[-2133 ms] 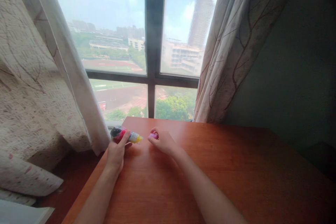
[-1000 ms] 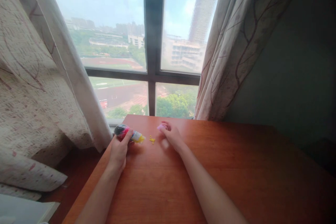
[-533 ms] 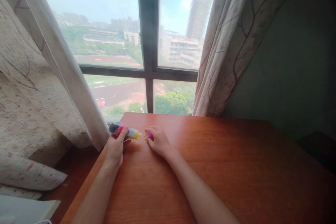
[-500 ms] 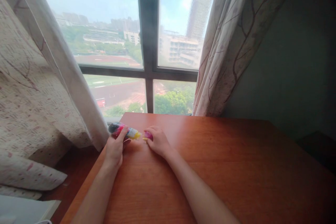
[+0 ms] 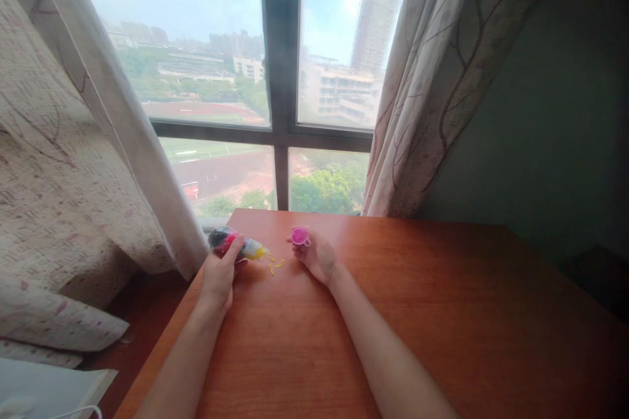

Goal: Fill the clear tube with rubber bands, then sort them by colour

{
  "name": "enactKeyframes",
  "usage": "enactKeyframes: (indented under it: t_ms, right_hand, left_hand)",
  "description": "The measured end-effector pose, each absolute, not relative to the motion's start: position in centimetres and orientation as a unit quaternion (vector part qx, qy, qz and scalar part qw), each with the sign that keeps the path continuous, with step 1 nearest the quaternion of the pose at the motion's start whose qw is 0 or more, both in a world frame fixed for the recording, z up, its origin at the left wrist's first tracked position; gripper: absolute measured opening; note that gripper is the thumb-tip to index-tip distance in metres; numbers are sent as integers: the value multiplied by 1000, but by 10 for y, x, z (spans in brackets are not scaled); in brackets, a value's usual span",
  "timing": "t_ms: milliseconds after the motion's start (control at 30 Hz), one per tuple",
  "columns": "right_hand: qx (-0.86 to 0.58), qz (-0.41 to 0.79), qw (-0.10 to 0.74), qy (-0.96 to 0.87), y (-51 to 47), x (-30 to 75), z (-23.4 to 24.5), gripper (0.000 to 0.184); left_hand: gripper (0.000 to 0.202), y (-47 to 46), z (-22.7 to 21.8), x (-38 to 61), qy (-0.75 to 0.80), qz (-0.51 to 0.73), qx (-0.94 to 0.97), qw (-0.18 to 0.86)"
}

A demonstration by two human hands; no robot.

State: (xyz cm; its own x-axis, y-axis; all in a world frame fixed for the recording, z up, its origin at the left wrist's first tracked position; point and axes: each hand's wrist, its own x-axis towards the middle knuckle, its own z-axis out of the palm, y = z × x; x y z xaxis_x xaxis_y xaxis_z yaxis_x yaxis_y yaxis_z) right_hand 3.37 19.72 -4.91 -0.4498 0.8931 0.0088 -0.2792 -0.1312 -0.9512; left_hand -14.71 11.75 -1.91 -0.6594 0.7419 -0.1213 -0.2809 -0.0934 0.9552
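Observation:
My left hand (image 5: pixel 220 275) is closed around a clear plastic bottle (image 5: pixel 249 249) that lies tilted, its mouth pointing right. Dark, pink, white and yellow contents show through the bottle wall, with yellow ones nearest the mouth. Several small yellow loops, which look like rubber bands (image 5: pixel 280 263), are by the mouth, on the table. To the right, my right hand (image 5: pixel 318 255) is turned palm up, its fingers closed on a pink cap (image 5: pixel 300 236) with a small ring at its side. The cap's hollow side faces me, apart from the bottle.
The brown wooden table (image 5: pixel 393 314) runs up to the window (image 5: pixel 280 137). Curtains hang at the left (image 5: pixel 132 144) and right (image 5: pixel 417 78). A white surface (image 5: pixel 49 393) with a cable stands at the lower left, beyond the table's left edge.
My right hand has moved right, away from the bottle mouth, and turned palm up with the pink cap. Yellow bands now show on the table. My left hand has barely moved.

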Motion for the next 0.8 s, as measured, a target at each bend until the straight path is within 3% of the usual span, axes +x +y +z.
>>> enactKeyframes:
  t_ms: [233, 633, 733, 800]
  right_hand:
    - [-312, 665, 445, -513, 196, 43, -54, 44]
    - [-379, 364, 419, -740, 196, 2, -46, 44]
    - [-394, 300, 451, -742, 183, 5, -47, 47]
    - [-391, 257, 494, -733, 169, 8, -47, 36]
  left_hand:
    - [41, 118, -20, -147, 569, 715, 201, 353]
    - [42, 114, -9, -147, 564, 724, 194, 346]
    - [42, 110, -2, -144, 556, 737, 188, 335]
    - [38, 107, 4, -139, 541, 751, 181, 333]
